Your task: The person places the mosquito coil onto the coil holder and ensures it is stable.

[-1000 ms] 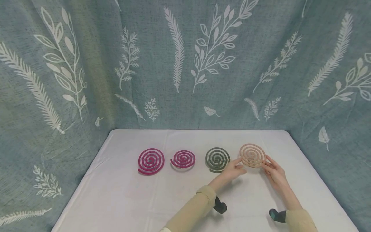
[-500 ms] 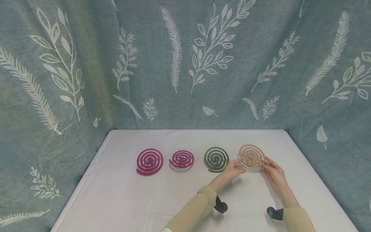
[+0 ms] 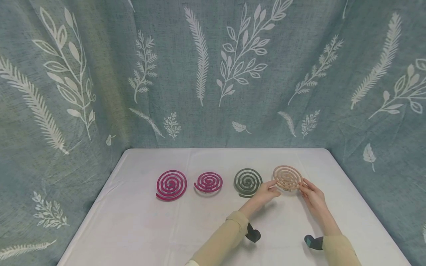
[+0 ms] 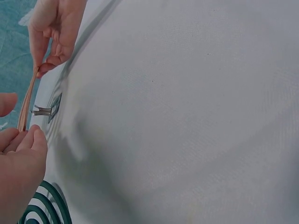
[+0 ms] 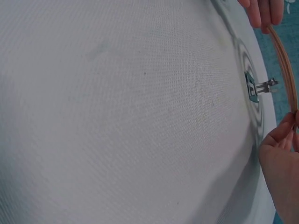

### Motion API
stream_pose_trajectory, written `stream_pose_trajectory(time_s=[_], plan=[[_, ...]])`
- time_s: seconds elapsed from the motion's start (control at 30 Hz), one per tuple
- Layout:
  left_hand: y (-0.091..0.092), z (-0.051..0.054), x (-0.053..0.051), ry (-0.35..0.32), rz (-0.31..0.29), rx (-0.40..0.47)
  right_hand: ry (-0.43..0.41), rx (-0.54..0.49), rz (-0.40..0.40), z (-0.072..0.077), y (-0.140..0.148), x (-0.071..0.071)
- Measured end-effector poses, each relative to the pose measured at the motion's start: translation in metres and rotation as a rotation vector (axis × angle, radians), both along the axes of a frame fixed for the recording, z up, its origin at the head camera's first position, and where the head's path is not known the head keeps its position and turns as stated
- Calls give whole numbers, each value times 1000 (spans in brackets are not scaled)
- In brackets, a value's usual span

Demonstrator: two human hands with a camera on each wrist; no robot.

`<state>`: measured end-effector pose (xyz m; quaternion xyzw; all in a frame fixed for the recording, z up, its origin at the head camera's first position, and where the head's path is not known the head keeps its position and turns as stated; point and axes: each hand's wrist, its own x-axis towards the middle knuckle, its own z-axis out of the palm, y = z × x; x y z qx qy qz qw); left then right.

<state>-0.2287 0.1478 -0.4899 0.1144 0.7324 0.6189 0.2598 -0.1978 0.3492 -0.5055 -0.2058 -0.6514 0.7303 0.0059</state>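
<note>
A tan mosquito coil (image 3: 287, 176) is held up off the white table by both hands. My left hand (image 3: 265, 193) holds its left edge, thumb above and fingers below. On the opposite edge, my right hand (image 3: 314, 195) pinches the rim between thumb and fingers. Seen edge-on in the left wrist view, the tan coil (image 4: 28, 100) is beside a small metal coil stand (image 4: 43, 111) on the table. The same stand (image 5: 264, 87) shows in the right wrist view, apart from the coil. Just left of my left hand lies a dark green mosquito coil (image 3: 247, 182).
Two magenta mosquito coils stand farther left: a larger one (image 3: 171, 185) and a smaller-looking one (image 3: 208, 182) raised on a stand. A white cloth covers the table (image 3: 133, 229). Patterned blue-green curtains (image 3: 199, 74) enclose its back and sides. Dark wrist devices hang below both sleeves.
The tan coil has shifted slightly left, and more of the metal stand shows beneath its front edge. Both hands keep their hold. The whole view has drifted a little left.
</note>
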Motion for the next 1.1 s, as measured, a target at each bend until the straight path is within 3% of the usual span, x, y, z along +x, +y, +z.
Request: stream_pose_trajectory(time_s=[0.37,1.1], plan=[[0,1,0,7,-19,5,19,-19,-11,0,0,0],[0,-1,0,4,-11,-56,-40,30,2,0,-2,1]])
